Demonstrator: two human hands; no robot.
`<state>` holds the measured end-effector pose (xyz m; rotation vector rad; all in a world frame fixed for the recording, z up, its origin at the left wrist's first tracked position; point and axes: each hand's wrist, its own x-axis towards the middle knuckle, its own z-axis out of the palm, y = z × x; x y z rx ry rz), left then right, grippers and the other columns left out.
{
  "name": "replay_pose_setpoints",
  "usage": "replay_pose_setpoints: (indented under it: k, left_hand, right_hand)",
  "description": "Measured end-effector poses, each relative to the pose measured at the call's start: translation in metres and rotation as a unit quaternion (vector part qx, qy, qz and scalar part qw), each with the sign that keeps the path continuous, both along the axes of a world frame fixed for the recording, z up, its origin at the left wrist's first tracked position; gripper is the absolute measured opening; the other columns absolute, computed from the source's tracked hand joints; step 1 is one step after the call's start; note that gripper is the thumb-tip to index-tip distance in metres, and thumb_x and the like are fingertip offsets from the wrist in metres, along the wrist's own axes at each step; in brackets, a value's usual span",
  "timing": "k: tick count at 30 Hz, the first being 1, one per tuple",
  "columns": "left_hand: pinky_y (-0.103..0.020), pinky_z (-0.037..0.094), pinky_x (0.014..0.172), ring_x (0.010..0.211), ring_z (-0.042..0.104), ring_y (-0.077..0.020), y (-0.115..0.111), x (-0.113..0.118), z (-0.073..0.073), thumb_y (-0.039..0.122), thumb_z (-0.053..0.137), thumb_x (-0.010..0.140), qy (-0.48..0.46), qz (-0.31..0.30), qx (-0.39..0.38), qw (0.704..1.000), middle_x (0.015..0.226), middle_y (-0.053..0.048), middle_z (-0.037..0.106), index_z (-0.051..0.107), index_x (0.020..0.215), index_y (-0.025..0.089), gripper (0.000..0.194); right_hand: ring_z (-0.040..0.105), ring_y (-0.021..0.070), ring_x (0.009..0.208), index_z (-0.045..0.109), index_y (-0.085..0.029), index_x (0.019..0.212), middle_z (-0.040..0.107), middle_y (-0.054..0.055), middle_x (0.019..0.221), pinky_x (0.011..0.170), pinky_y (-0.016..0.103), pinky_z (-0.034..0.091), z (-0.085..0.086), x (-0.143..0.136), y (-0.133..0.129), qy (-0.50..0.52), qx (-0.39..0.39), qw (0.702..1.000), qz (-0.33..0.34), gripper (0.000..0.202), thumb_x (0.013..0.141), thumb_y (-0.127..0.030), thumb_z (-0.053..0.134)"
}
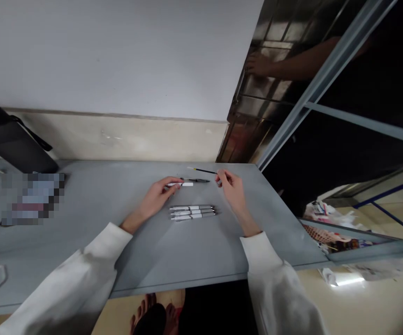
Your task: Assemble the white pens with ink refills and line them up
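Note:
My left hand (158,196) pinches a white pen barrel (186,184), which points to the right. In my right hand (230,187), thumb and fingers are closed on the dark end of a thin pen refill (203,170), its pale end pointing left. Between the hands, a dark pen part (199,180) lies on the grey table just beyond the barrel. Nearer to me, several white pens (192,212) lie side by side in a row, their tips to the right. Neither hand touches that row.
The grey table (152,265) meets a wall behind. At the left are a black case (16,139), a pixelated flat item (34,199) and a white cable (4,274). A metal frame (292,121) rises at the right, with a person's arm (299,63) beyond it.

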<state>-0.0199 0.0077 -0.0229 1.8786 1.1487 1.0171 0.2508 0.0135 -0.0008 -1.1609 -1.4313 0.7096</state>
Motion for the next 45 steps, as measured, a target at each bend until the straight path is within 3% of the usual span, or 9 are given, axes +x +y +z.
replay_pose_setpoints:
  k: [16,36,45]
  left_hand:
    - [-0.028,0.049,0.069,0.079,0.063,-0.0176,0.0004,-0.0023,0.0053,0.048,0.061,0.100,-0.052,0.009,-0.059,0.997,0.101,-0.005,0.073,0.074,0.124,0.023,0.037]
    - [-0.027,0.053,0.067,0.081,0.063,-0.0184,0.0044,-0.0037,0.0064,0.047,0.061,0.098,-0.118,0.035,-0.054,0.991,0.102,-0.007,0.072,0.074,0.121,0.021,0.038]
    - [-0.026,0.053,0.066,0.079,0.061,-0.0169,0.0025,-0.0030,0.0080,0.048,0.063,0.098,-0.129,0.020,-0.057,0.990,0.101,-0.007,0.072,0.074,0.121,0.020,0.038]
  right_hand:
    - [0.038,0.0166,0.055,0.053,-0.023,0.052,0.046,0.001,0.056,0.056,0.035,0.028,0.0018,0.0031,-0.0032,-0.006,-0.019,0.999,-0.043,0.069,0.097,-0.075,0.051]
    - [0.045,0.0170,0.055,0.054,-0.023,0.053,0.051,0.002,0.055,0.057,0.034,0.032,-0.0036,0.0053,0.0005,-0.029,-0.036,0.999,-0.024,0.072,0.095,-0.082,0.046]
    - [0.039,0.0156,0.052,0.054,-0.023,0.052,0.045,0.000,0.053,0.056,0.034,0.029,-0.0006,0.0036,-0.0022,-0.028,-0.040,0.999,-0.020,0.069,0.096,-0.077,0.051]
